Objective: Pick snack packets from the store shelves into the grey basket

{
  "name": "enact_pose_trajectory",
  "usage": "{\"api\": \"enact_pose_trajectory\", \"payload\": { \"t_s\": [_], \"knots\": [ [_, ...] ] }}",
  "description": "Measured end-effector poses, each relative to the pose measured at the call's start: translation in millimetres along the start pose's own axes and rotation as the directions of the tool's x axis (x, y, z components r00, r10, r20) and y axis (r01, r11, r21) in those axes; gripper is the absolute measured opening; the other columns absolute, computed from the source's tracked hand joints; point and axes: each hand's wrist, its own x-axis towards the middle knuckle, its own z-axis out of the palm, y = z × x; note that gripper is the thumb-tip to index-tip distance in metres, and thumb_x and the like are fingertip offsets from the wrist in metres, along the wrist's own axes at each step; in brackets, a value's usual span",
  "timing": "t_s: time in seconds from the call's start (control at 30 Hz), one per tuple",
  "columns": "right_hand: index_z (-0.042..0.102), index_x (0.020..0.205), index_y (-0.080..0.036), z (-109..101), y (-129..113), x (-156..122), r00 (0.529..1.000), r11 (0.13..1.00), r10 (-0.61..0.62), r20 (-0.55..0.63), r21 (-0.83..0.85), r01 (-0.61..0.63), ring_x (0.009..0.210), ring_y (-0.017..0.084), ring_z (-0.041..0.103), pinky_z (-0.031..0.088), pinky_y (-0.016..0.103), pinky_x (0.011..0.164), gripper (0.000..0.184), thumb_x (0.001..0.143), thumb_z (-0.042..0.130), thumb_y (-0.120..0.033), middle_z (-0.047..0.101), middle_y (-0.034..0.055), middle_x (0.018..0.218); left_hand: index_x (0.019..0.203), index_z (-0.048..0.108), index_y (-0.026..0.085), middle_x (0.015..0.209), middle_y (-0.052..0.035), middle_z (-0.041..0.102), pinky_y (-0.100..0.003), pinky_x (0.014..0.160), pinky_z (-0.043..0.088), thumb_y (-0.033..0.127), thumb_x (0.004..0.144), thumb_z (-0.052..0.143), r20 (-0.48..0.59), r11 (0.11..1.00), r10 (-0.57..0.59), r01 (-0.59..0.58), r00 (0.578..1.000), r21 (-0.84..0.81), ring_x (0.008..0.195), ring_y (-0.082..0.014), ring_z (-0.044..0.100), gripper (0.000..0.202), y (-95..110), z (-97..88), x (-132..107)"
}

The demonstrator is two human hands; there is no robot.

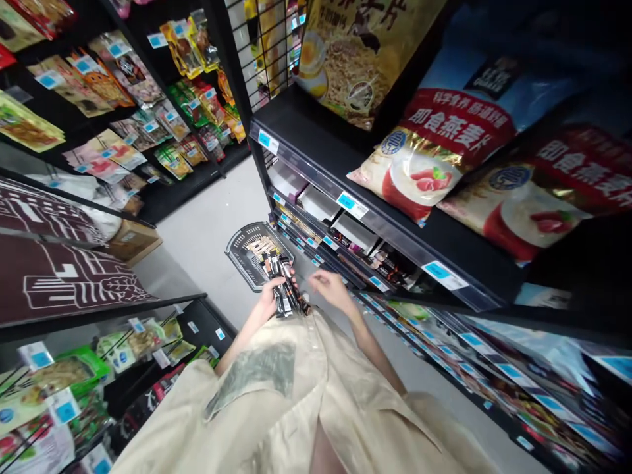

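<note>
My left hand [271,293] is wrapped round a bunch of slim black packets [282,304] in front of my shirt. The packets fan out, some with orange and white print, and their kind is too small to read. Just to the right, my right hand [330,288] hovers apart from the bunch, its fingers loosely bent and apart, with nothing visible in them. Below and beyond the hands, a grey plastic basket [236,255] rests on the floor. Light-coloured packets [261,246] lie inside it, partly hidden by the black ones.
A black shelf [316,125] with large oatmeal bags [419,151] rises on the right, with lower tiers of boxed goods below. Hanging snack packs [93,85] line the rack at the upper left. A cardboard box [132,240] stands on the left; more bagged food [64,372] hangs at the lower left.
</note>
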Motion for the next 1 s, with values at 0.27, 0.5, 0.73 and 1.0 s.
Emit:
{"api": "enact_pose_trajectory", "payload": {
  "t_s": [0.27,0.5,0.73,1.0],
  "knots": [
    [0.067,0.093,-0.021,47,-10,-10,0.991,0.953,0.124,0.059,0.27,-0.135,0.078,0.016,0.068,0.053,0.027,0.071,0.044,0.069,0.09,-0.05,0.074,0.0016,0.087,0.127,0.068,0.016,0.106,-0.0111,0.079,-0.048,0.09,0.061,0.019,0.062,0.083,-0.019,0.997,-0.069,0.069,0.997,0.034,0.101,-0.0344,0.076,0.067,13,-13.6,13],
    [0.059,0.087,-0.021,64,-5,0,0.972,0.904,0.206,0.108,0.359,-0.232,0.062,0.009,0.058,0.045,0.021,0.058,0.056,0.054,0.099,-0.041,0.064,-0.0051,0.077,0.132,0.067,0.016,0.113,-0.0124,0.079,-0.05,0.099,0.058,0.024,0.071,0.083,0.053,0.985,-0.173,0.171,0.984,0.041,0.112,-0.0347,0.074,0.064,25,-27.6,24],
    [0.057,0.084,-0.022,64,-17,-5,0.964,0.939,0.233,-0.129,0.289,-0.189,0.065,0.014,0.062,0.048,0.025,0.06,0.048,0.062,0.095,-0.042,0.065,-0.004,0.081,0.13,0.067,0.016,0.118,-0.0118,0.078,-0.043,0.097,0.059,0.02,0.072,0.085,0.026,0.994,-0.071,0.068,0.997,0.089,0.11,-0.0307,0.074,0.061,35,-16.0,36],
    [0.073,0.095,-0.024,22,-38,-3,0.853,0.92,0.151,-0.5,0.387,0.065,0.089,0.02,0.066,0.054,0.03,0.084,0.048,0.055,0.098,-0.034,0.072,0.0015,0.094,0.108,0.075,0.017,0.099,-0.0089,0.081,-0.043,0.089,0.062,0.016,0.055,0.084,-0.022,0.993,0.001,0.002,1.0,0.118,0.1,-0.0339,0.077,0.054,30,-14.5,61]
  ]
}}
